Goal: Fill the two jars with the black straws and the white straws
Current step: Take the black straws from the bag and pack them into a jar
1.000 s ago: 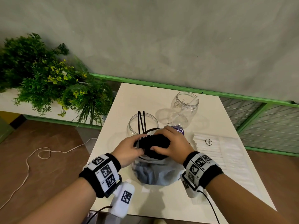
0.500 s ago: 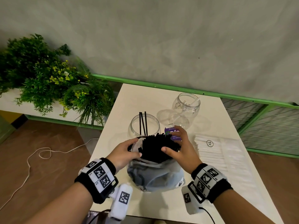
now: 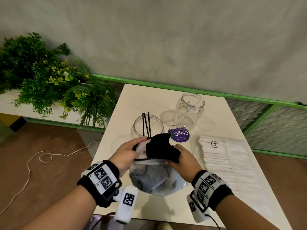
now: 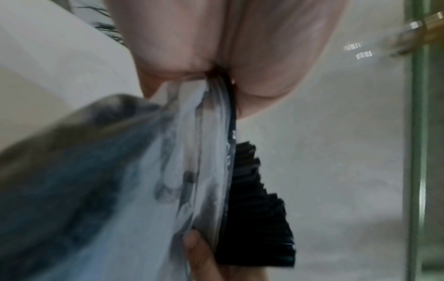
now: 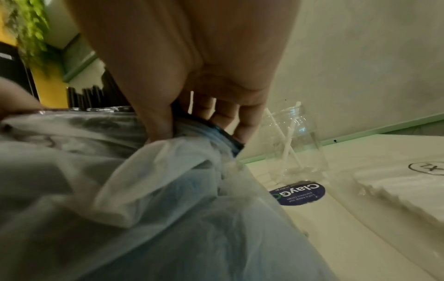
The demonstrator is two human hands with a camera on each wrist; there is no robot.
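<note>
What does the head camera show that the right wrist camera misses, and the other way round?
Only the head view shows the nearer jar with three black straws and the left hand. Only the right wrist view shows the right hand's fingers curled behind the bag's rim. Both show the plastic bag, the farther jar and the purple sticker.

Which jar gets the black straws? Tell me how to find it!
Start at the pale table beside the leafy plants. Two clear jars stand at its far end; pick the near jar, just beyond the hands. Three black straws stick up out of it, while the far jar holds white ones.
</note>
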